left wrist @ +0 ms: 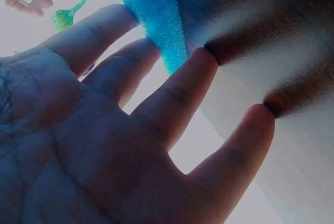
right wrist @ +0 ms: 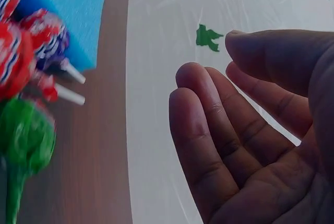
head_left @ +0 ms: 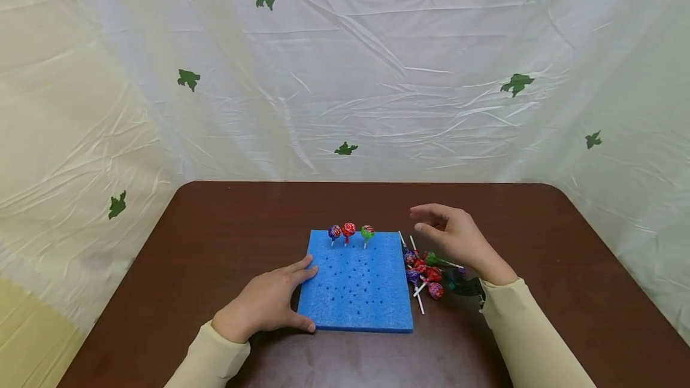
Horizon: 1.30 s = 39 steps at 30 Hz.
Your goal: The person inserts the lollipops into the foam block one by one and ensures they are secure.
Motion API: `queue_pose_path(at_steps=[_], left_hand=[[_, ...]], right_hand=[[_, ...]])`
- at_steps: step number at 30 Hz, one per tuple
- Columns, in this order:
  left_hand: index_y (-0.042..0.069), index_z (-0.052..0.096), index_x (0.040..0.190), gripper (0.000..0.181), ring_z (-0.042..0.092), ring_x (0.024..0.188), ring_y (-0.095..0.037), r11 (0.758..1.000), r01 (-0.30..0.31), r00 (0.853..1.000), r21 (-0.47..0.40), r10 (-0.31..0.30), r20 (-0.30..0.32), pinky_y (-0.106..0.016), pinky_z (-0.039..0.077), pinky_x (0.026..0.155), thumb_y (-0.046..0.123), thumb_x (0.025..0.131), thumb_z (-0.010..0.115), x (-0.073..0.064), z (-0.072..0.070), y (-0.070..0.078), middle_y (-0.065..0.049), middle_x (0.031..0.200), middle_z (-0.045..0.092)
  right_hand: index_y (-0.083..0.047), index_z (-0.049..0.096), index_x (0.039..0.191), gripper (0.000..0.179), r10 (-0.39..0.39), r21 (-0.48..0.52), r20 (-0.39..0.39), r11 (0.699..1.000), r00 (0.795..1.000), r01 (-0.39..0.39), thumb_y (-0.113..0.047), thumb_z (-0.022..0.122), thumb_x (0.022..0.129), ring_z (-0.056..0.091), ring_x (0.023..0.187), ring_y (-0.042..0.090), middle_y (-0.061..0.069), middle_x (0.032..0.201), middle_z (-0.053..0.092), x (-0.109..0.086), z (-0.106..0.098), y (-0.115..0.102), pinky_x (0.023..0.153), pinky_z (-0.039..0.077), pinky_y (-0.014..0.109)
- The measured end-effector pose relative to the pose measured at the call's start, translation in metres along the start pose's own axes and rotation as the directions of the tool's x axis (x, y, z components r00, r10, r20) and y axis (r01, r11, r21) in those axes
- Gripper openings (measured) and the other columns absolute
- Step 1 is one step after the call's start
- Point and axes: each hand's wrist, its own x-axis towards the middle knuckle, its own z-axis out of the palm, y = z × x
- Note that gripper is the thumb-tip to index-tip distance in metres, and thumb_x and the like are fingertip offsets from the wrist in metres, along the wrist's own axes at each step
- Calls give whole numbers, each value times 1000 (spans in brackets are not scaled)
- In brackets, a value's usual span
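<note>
Head view: your left hand (head_left: 266, 300) lies at the left edge of the blue board (head_left: 334, 316), fingers spread, thumb by the near corner. Three standing pops (head_left: 348, 229) are stuck near-upright along the board's far end; holes (head_left: 350, 302) dot the face. Loose pops (head_left: 433, 273) lie piled on the table (head_left: 237, 211), just beside the board's right edge. Your right hand (head_left: 458, 238) hangs near that pile, fingers bent, thumb apart, holding nothing.

Handling guess: pops light, heads hard and brittle, wrappers slick, so a head may twist if you squeeze it. Pinch the stick (head_left: 421, 303) just under the head; thin, could bend if loaded from the end. Board looks like soft foam, light, likely to slide or dent; steady it flat-fingered at the edge.

Left wrist: four fingers straight and fanned. Two tips overlap the board edge; can't tell how hard they press. Green pop (left wrist: 63, 19) beyond, in glare.

Right wrist: fingers half-bent, close together, thumb over them, nothing pinched. Pile sits left, apart from your fingertips, two stick ends facing you.
</note>
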Motion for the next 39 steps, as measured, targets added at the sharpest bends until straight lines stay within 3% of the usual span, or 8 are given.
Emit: queue_pose_path(at_steps=[6,17,24,31,39], left_hand=[[10,51,147,101,47,135,-32,1000,-2,1000,10,2,-6,-51,46,98,62,67,85,0,1,0,-7,158,35],[11,50,148,101,46,135,-32,1000,1,1000,13,-1,-4,-52,46,98,62,67,85,-1,1,-1,-7,159,35],[11,51,147,101,46,135,-32,1000,6,1000,10,-6,-4,-52,46,99,61,67,85,-2,-1,-1,-7,158,35],[11,51,147,101,46,135,-33,1000,2,1000,6,-2,-3,-52,46,99,62,67,84,-2,1,0,-7,158,35],[11,51,147,101,46,135,-32,1000,2,1000,15,-2,-7,-52,46,99,62,67,84,0,1,-1,-7,158,35]], right_hand=[[-9,68,125,31,-4,-53,3,999,1000,4,-20,70,96,64,84,18,9,109,71,-10,-7,12,68,53,30],[-7,68,124,31,22,-95,67,995,998,-15,-19,71,95,67,89,18,3,105,71,-31,-12,34,71,55,30],[-7,69,122,29,2,-82,72,997,997,3,-17,72,94,68,90,17,2,104,71,-27,-12,33,73,55,31],[-7,68,122,32,9,-100,129,995,992,4,-14,74,92,69,91,17,8,111,70,-28,-5,37,76,55,30],[-7,68,122,32,18,-130,165,992,986,4,-13,74,92,68,91,17,7,110,70,-28,-4,40,75,56,31]])
